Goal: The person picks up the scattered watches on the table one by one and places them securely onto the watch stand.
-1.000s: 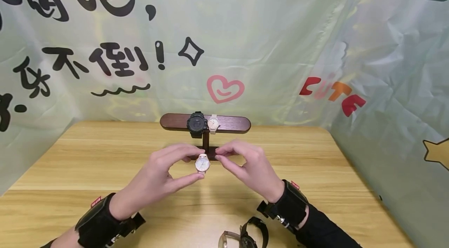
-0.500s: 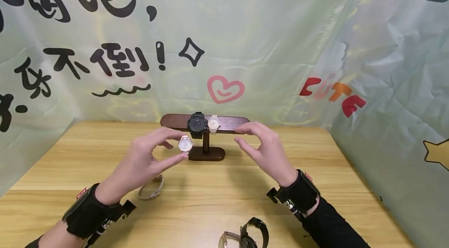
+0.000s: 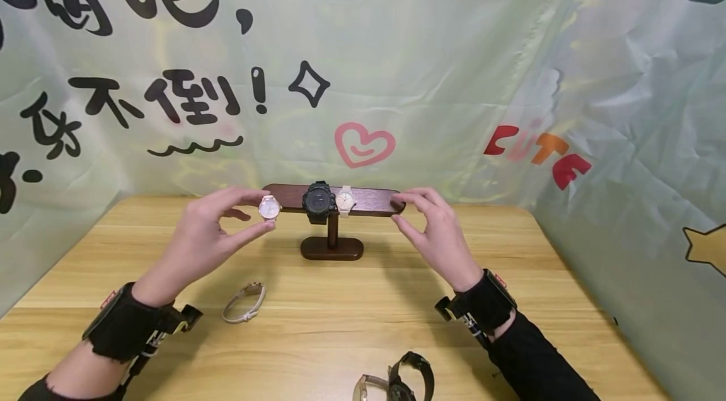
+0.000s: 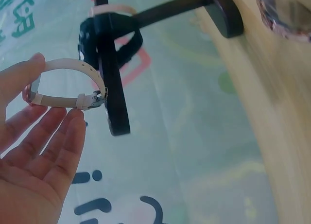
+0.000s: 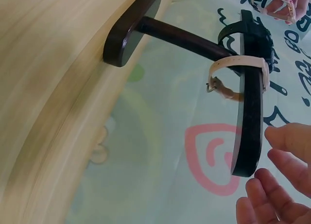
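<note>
In the head view my left hand (image 3: 198, 237) pinches a small watch (image 3: 269, 207) with a pale round dial, in front of the bar's left end. Its light strap (image 4: 73, 64) is buckled into a loop in the left wrist view; whether it touches the bar I cannot tell. The dark wooden watch stand (image 3: 371, 200) carries a chunky black watch (image 3: 319, 199) and a pale watch (image 3: 345, 199) side by side near its middle. My right hand (image 3: 439, 237) is at the bar's right end, fingers (image 5: 291, 141) spread loosely close by; contact is unclear.
A light-strapped watch (image 3: 244, 303) lies on the wooden table (image 3: 317, 313) below my left hand. A black watch (image 3: 411, 376) and a brownish-strapped watch (image 3: 368, 385) sit at the front edge of the view. A printed cloth (image 3: 442, 73) hangs behind the table.
My left hand has carried the pinched watch left and up, from before the stand's base to the bar's left end. My right hand has shifted right and up to the bar's right end.
</note>
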Motion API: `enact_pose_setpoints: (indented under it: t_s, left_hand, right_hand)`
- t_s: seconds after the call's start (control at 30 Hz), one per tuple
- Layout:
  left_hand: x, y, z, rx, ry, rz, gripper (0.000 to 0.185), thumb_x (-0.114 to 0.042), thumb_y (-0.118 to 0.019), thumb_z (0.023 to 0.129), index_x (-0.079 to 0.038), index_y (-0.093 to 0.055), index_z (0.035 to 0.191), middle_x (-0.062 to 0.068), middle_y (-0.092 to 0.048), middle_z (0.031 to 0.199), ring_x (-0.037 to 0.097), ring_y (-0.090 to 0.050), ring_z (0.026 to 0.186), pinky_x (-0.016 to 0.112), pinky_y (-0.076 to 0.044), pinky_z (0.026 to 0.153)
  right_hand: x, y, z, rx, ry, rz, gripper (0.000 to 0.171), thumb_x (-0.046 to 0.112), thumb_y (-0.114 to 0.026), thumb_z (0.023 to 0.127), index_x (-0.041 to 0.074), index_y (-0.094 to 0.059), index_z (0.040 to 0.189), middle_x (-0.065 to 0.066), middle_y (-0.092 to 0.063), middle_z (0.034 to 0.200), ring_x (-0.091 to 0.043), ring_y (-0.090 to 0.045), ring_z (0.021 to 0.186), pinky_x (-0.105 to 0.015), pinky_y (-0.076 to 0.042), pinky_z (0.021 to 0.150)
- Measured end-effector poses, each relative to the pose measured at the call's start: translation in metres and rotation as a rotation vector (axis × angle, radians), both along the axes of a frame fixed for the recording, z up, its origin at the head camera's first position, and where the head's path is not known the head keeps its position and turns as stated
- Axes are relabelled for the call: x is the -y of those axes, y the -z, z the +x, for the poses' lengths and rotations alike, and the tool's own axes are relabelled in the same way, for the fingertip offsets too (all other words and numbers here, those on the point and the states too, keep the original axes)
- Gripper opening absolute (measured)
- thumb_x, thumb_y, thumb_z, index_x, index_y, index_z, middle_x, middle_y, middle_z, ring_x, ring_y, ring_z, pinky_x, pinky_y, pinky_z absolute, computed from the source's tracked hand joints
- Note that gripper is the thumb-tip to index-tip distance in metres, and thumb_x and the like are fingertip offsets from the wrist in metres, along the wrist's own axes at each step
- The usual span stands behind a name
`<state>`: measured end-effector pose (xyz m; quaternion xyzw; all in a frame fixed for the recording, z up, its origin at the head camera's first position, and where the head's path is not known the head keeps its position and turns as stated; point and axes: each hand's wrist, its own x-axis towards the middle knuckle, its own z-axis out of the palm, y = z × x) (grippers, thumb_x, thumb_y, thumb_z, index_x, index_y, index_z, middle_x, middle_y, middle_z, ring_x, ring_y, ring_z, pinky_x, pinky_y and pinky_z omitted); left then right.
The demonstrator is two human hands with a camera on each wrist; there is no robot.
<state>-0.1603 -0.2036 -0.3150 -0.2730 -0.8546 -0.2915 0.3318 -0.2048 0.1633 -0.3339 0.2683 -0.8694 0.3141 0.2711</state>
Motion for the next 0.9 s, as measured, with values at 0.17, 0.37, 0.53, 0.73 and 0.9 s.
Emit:
enact_pose_setpoints:
  t_s: [0.17, 0.37, 0.53, 0.73, 0.9]
  left_hand:
    - [0.007, 0.000, -0.005, 0.014, -0.044, -0.008, 0.047, -0.016, -0.089, 0.075, -0.016, -0.071, 0.119, -0.002, -0.075, 0.108, 0.010, -0.068, 0.097, 0.012, -0.056, 0.077]
    - [0.015, -0.001, -0.009, 0.045, -0.083, -0.003, 0.046, -0.018, -0.088, 0.077, -0.018, -0.071, 0.120, -0.003, -0.075, 0.110, 0.010, -0.068, 0.097, 0.011, -0.055, 0.078]
    - [0.021, 0.000, -0.013, 0.070, -0.105, 0.013, 0.046, -0.018, -0.087, 0.078, -0.017, -0.071, 0.121, -0.001, -0.075, 0.111, 0.014, -0.070, 0.098, 0.008, -0.053, 0.080]
    - [0.027, 0.003, -0.020, 0.080, -0.110, 0.023, 0.044, -0.017, -0.087, 0.079, -0.015, -0.071, 0.119, 0.001, -0.075, 0.110, 0.016, -0.071, 0.098, 0.014, -0.057, 0.081]
    - [0.029, 0.006, -0.025, 0.111, -0.099, 0.044, 0.043, -0.017, -0.086, 0.080, -0.013, -0.070, 0.119, 0.003, -0.075, 0.110, 0.020, -0.073, 0.097, 0.026, -0.060, 0.081]
  right_hand:
    - [-0.003, 0.002, -0.004, 0.014, 0.033, 0.007, 0.037, 0.021, -0.074, 0.092, 0.012, -0.068, 0.127, -0.006, -0.062, 0.120, -0.022, -0.061, 0.108, -0.039, -0.055, 0.087]
    - [-0.003, 0.003, -0.007, 0.020, 0.050, 0.016, 0.039, 0.021, -0.074, 0.093, 0.011, -0.067, 0.130, -0.005, -0.062, 0.119, -0.022, -0.063, 0.107, -0.036, -0.053, 0.082]
    - [-0.004, 0.002, -0.007, 0.033, 0.052, 0.006, 0.039, 0.021, -0.074, 0.093, 0.010, -0.068, 0.130, -0.006, -0.062, 0.118, -0.021, -0.064, 0.101, -0.034, -0.055, 0.081]
    - [-0.004, 0.003, -0.007, 0.047, 0.052, -0.001, 0.039, 0.022, -0.073, 0.093, 0.011, -0.068, 0.130, -0.005, -0.062, 0.118, -0.021, -0.065, 0.100, -0.036, -0.057, 0.085]
    - [-0.004, 0.003, -0.007, 0.051, 0.056, -0.007, 0.038, 0.022, -0.073, 0.093, 0.011, -0.068, 0.129, -0.005, -0.063, 0.118, -0.021, -0.065, 0.100, -0.037, -0.056, 0.087]
